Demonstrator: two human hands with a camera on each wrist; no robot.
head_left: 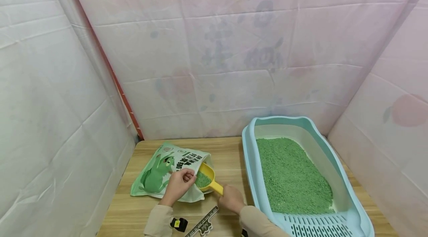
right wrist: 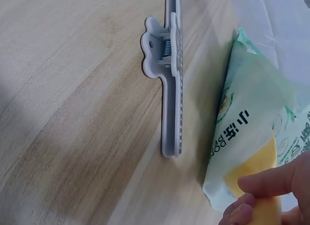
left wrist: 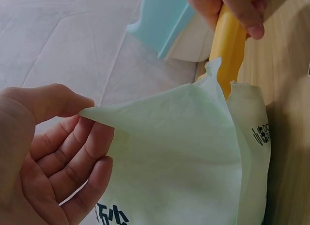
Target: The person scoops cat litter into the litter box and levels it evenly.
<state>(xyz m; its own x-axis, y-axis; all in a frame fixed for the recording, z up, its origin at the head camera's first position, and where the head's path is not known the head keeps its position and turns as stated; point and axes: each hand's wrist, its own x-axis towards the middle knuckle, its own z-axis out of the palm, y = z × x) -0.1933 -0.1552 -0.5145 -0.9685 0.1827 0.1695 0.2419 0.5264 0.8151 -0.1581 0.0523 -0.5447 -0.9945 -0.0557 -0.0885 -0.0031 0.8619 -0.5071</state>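
A green and white litter bag (head_left: 157, 174) lies on the table with its mouth facing right. My left hand (head_left: 180, 185) pinches the edge of that mouth between thumb and fingers; in the left wrist view the hand (left wrist: 63, 152) lifts a corner of the bag (left wrist: 179, 147). The yellow scoop (head_left: 208, 172) is at the opening with green litter pellets (head_left: 202, 180) in it. Its handle (head_left: 216, 188) is gripped by my right hand (head_left: 231, 198). In the right wrist view, the right thumb lies along the scoop (right wrist: 259, 164), whose front is hidden by the bag.
A light blue litter box (head_left: 250, 170), spread with green pellets (head_left: 291, 177), stands at the right with a slotted step (head_left: 317, 226) in front. A long bag clip (head_left: 204, 226) lies near the front, below the bag. Cloth walls (head_left: 214, 62) surround the wooden table (head_left: 227, 148).
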